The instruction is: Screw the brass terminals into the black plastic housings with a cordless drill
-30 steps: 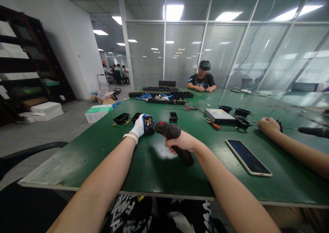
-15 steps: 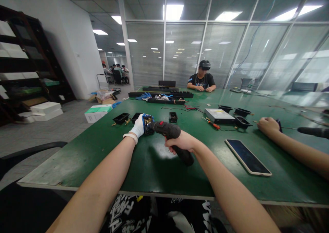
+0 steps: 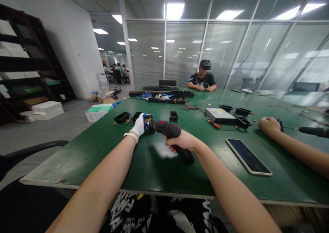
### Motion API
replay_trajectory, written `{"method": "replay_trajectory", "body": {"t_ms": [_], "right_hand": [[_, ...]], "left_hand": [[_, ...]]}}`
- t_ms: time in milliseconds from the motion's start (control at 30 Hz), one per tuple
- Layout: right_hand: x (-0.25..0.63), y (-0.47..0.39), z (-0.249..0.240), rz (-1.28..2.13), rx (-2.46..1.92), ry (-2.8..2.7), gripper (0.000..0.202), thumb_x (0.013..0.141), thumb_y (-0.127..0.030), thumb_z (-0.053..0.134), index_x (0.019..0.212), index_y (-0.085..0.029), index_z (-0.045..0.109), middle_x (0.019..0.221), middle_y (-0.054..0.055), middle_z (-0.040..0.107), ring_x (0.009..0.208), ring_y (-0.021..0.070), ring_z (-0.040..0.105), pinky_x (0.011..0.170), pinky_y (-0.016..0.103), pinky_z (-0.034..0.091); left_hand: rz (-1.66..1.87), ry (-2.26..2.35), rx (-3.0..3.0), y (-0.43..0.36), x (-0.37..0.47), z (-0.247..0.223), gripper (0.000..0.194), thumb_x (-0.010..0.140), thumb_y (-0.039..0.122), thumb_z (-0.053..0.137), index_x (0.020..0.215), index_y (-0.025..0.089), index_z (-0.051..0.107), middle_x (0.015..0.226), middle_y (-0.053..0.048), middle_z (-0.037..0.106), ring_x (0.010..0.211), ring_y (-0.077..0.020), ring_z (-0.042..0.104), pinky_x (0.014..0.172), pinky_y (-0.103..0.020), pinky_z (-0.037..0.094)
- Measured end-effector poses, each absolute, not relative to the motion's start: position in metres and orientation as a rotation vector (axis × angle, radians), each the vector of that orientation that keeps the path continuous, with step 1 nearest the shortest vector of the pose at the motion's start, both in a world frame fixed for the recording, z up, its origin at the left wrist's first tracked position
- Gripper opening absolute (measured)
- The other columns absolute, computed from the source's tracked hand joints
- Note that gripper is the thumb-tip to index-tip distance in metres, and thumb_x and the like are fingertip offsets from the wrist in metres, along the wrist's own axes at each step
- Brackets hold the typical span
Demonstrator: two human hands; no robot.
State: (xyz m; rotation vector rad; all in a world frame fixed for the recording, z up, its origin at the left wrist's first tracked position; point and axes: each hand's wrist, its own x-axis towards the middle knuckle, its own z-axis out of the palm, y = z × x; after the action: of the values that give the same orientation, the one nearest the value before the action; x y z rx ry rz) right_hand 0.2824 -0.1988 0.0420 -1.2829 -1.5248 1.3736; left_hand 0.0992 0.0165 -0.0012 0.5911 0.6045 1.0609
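My left hand, in a white and blue glove, grips a small black socket module with brass contacts, held on edge on the green table. My right hand is bare and wraps the handle of a black electric screwdriver with a red switch. The screwdriver's nose points left and touches the module's face.
Several black socket shells and another black module lie beyond my hands. A phone lies face up at the right. A co-worker's arm rests at the far right near a grey metal box and a red screwdriver. Another person sits at the far end.
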Motion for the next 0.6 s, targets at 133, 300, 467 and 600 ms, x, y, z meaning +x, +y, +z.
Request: {"method": "replay_trajectory", "body": {"t_ms": [133, 300, 467, 600], "right_hand": [[0.2823, -0.1995, 0.0431, 1.377, -1.306, -1.527, 0.014, 0.071, -0.016, 0.077, 0.070, -0.020, 0.064, 0.058, 0.001, 0.070, 0.049, 0.0154, 0.062, 0.047, 0.025, 0.054], [0.2820, -0.1988, 0.0422, 1.367, -1.314, -1.529, 0.013, 0.071, -0.015, 0.076, 0.070, -0.019, 0.064, 0.058, 0.001, 0.070, 0.048, 0.0153, 0.062, 0.046, 0.025, 0.054], [0.2824, -0.1979, 0.0412, 1.389, -1.301, -1.510, 0.014, 0.070, -0.015, 0.076, 0.072, -0.020, 0.064, 0.058, 0.001, 0.070, 0.047, 0.0151, 0.062, 0.045, 0.024, 0.052], [0.2829, -0.1976, 0.0409, 1.390, -1.298, -1.518, 0.014, 0.070, -0.016, 0.076, 0.071, -0.019, 0.063, 0.058, 0.002, 0.070, 0.047, 0.0152, 0.062, 0.045, 0.025, 0.053]], "left_hand": [[1.059, 0.601, 0.586, 0.0164, 0.0987, -0.0014, 0.031, 0.105, 0.028, 0.052, 0.099, 0.011, 0.077, 0.073, -0.012, 0.078, 0.067, -0.0283, 0.079, 0.074, -0.040, 0.069], [1.058, 0.591, 0.594, 0.0171, 0.0988, -0.0024, 0.032, 0.106, 0.030, 0.052, 0.098, 0.011, 0.077, 0.072, -0.012, 0.077, 0.063, -0.0272, 0.078, 0.071, -0.039, 0.068], [1.051, 0.577, 0.581, 0.0170, 0.0995, -0.0013, 0.033, 0.105, 0.028, 0.051, 0.102, 0.010, 0.078, 0.073, -0.013, 0.078, 0.063, -0.0278, 0.078, 0.071, -0.040, 0.069], [1.054, 0.592, 0.592, 0.0150, 0.0992, 0.0001, 0.033, 0.105, 0.029, 0.051, 0.102, 0.010, 0.078, 0.071, -0.012, 0.077, 0.063, -0.0277, 0.078, 0.070, -0.039, 0.069]]}}
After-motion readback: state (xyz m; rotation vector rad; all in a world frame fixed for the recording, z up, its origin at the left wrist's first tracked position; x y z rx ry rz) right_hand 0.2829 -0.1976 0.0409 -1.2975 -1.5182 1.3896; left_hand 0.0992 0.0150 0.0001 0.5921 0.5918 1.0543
